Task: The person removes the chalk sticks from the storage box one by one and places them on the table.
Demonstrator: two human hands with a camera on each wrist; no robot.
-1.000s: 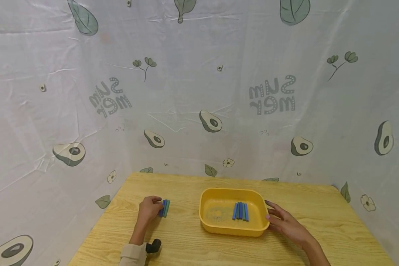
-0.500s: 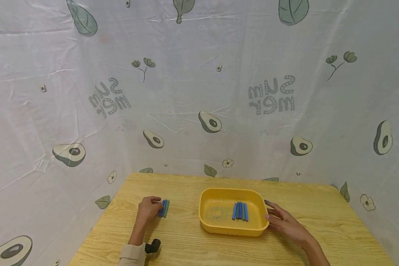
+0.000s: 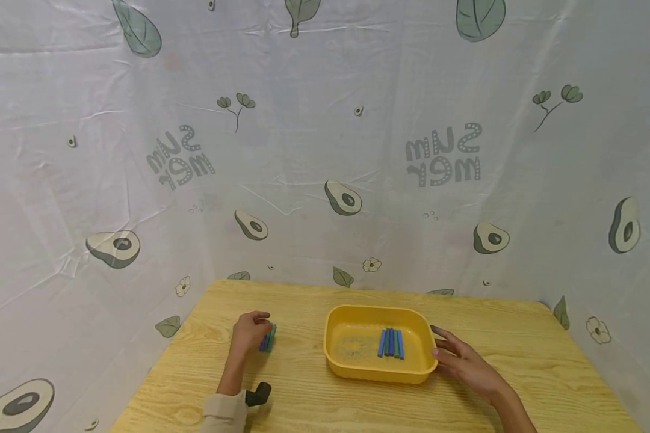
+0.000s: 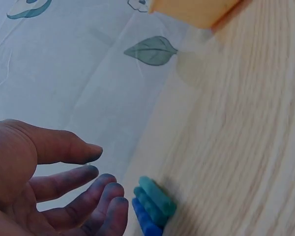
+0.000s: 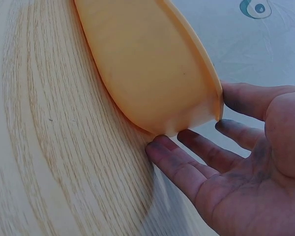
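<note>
My left hand [image 3: 249, 331] hovers over a small row of blue and green chalk sticks [image 3: 271, 340] on the wooden table, partly hiding them. In the left wrist view its thumb and fingers are loosely bent with nothing between them, beside the green and blue chalk sticks [image 4: 156, 201]. Bluish dust marks the fingertips. With fingers spread and nearly straight, my right hand [image 3: 468, 365] touches the right end of the yellow tray [image 3: 376, 374]. The right wrist view has those fingertips against the tray's outer wall [image 5: 147, 69]. Inside the tray lie several blue and green chalk sticks [image 3: 391, 343] side by side.
Wooden table [image 3: 303, 409] spreads under everything, and bluish dust [image 3: 352, 346] marks the tray's floor on the left. A printed cloth [image 3: 325, 144] hangs behind and at the sides. A black device [image 3: 258, 394] sits at the left wrist.
My left hand has shifted a little right and away from me, covering more of the chalk row. The right hand and the tray stay in place.
</note>
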